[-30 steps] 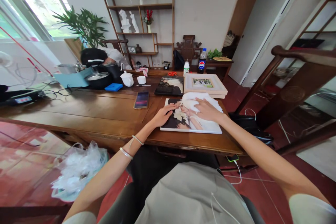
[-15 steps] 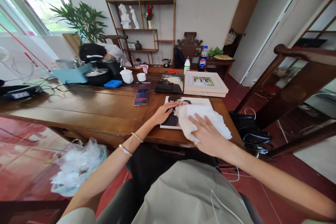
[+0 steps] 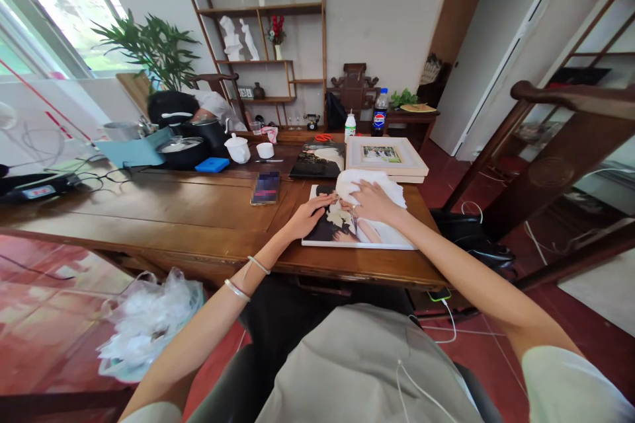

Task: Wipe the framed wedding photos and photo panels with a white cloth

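Note:
A large photo print (image 3: 342, 232) lies flat on the wooden table (image 3: 198, 211) in front of me. My left hand (image 3: 310, 215) rests on its left edge with fingers stretched out flat, holding it down. My right hand (image 3: 372, 201) presses a white cloth (image 3: 370, 182) onto the far part of the print, fingers spread over the cloth.
A phone (image 3: 266, 187) lies left of the print. Behind it are a dark photo book (image 3: 320, 160) and a framed picture (image 3: 384, 157). Cups, a pot and a blue box stand at the far left. A plastic bag (image 3: 149, 320) sits on the floor. A person bends over beyond the table.
My right hand drew the cloth toward the near edge of the print, then pushed it back up to the far part. My left hand stayed on the left edge.

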The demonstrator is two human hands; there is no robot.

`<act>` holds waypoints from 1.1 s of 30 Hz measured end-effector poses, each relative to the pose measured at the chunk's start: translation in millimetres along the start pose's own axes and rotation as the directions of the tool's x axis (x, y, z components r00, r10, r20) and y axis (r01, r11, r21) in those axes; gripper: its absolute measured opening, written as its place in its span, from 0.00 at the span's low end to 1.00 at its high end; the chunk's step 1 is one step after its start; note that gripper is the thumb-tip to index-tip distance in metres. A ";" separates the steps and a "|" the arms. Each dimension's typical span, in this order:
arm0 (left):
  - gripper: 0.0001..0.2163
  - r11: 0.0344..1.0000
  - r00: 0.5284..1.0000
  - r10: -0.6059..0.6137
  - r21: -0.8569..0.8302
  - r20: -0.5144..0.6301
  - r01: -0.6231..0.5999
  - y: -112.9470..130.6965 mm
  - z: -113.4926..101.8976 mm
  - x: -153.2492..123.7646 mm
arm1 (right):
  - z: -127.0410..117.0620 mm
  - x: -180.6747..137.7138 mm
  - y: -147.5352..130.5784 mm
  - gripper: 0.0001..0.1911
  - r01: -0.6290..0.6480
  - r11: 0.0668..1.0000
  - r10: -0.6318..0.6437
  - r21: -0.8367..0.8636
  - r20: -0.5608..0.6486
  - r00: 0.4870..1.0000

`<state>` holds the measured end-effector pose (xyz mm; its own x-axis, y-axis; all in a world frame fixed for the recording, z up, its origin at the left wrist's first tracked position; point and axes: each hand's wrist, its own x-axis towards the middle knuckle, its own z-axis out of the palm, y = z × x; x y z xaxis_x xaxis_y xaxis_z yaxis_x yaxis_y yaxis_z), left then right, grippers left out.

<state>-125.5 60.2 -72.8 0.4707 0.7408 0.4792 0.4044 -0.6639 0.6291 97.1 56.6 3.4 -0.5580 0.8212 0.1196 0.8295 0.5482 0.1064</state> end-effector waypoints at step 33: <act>0.26 0.984 0.978 -0.160 -0.099 -0.133 0.148 16.3 0.7 0.7 | -7.5 -59.8 -107.7 0.18 0.185 0.983 -0.184 0.004 -0.053 0.981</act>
<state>-118.0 49.9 -62.6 0.2913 0.8444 0.4496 0.3901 -0.5339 0.7502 41.0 -52.8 -7.8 -0.7016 0.6965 0.1505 0.7124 0.6909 0.1229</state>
